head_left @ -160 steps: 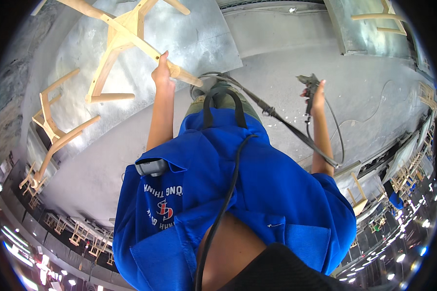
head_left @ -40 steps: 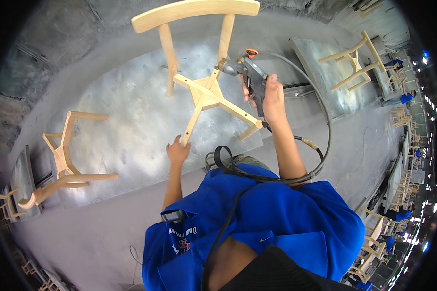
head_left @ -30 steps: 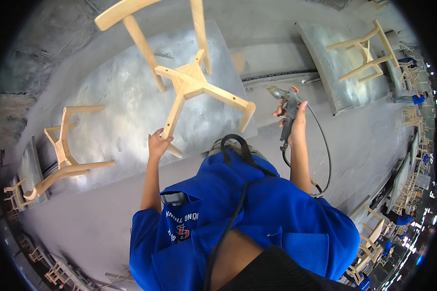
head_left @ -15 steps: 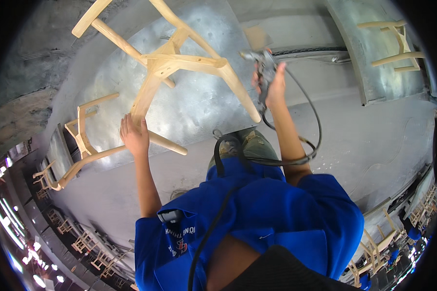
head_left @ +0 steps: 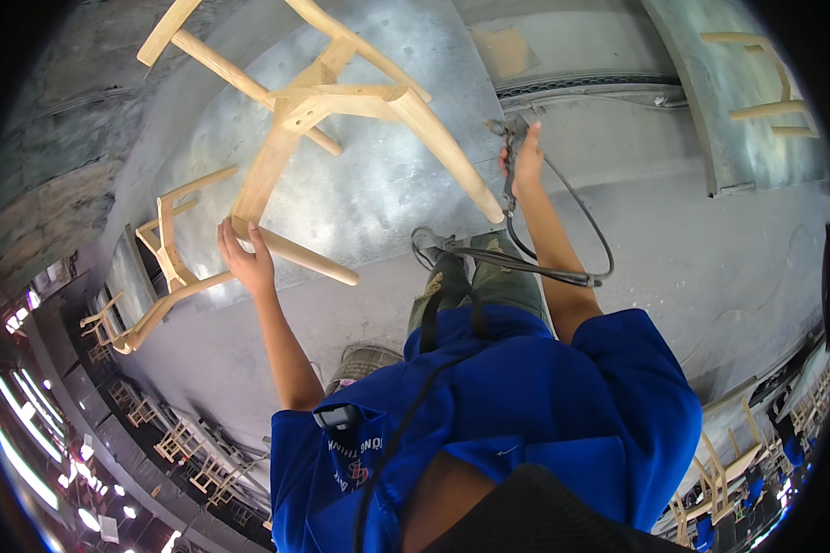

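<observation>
A pale wooden chair frame (head_left: 269,184) stands tilted in front of me, its legs and rails spread over a shiny metal sheet (head_left: 369,189). My left hand (head_left: 249,263) grips it at the lower corner, where a round leg meets the broad rail; the thumb lies along the leg. On the other side my right hand (head_left: 527,166) is wrapped round the handle of a grey spray gun (head_left: 516,138), held upright beside the frame's right leg and apart from it. A dark hose (head_left: 588,207) loops from the gun back past my forearm to my waist.
A second wooden frame (head_left: 171,241) stands to the left, with more frames behind it. At the right, another frame (head_left: 765,112) is by a metal sheet (head_left: 696,92). A dark floor channel (head_left: 590,89) and a brown flat piece (head_left: 507,51) lie ahead.
My right hand has drawn the spray gun slightly back toward me, and its nozzle has turned. My left hand has shifted to the frame's corner. The whole view has moved a little.
</observation>
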`<control>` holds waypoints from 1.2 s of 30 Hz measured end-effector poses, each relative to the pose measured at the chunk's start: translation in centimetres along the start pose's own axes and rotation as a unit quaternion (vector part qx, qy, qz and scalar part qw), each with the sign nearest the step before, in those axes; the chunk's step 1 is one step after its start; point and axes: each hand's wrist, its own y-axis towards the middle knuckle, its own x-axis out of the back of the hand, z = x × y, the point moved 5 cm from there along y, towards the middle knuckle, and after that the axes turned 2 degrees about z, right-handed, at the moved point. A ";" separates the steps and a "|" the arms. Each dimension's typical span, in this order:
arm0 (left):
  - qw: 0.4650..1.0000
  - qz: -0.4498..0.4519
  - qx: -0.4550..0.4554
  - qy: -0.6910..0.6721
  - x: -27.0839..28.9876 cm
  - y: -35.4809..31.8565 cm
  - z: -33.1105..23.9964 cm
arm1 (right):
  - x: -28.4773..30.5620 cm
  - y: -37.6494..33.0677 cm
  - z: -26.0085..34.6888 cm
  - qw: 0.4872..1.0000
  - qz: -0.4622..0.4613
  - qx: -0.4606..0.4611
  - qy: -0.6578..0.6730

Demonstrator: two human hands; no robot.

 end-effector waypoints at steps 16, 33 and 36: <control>0.983 -0.017 -0.139 -0.119 -0.7 5.6 5.2 | -4.1 -26.2 8.4 0.973 0.052 0.216 0.059; 0.944 -0.037 -0.233 -0.230 -1.2 5.4 8.6 | 2.5 -43.7 -13.6 0.954 -0.246 0.148 0.090; 0.933 -0.047 -0.241 -0.261 -1.1 5.0 9.0 | 0.3 -44.1 -13.4 0.954 -0.239 0.167 0.068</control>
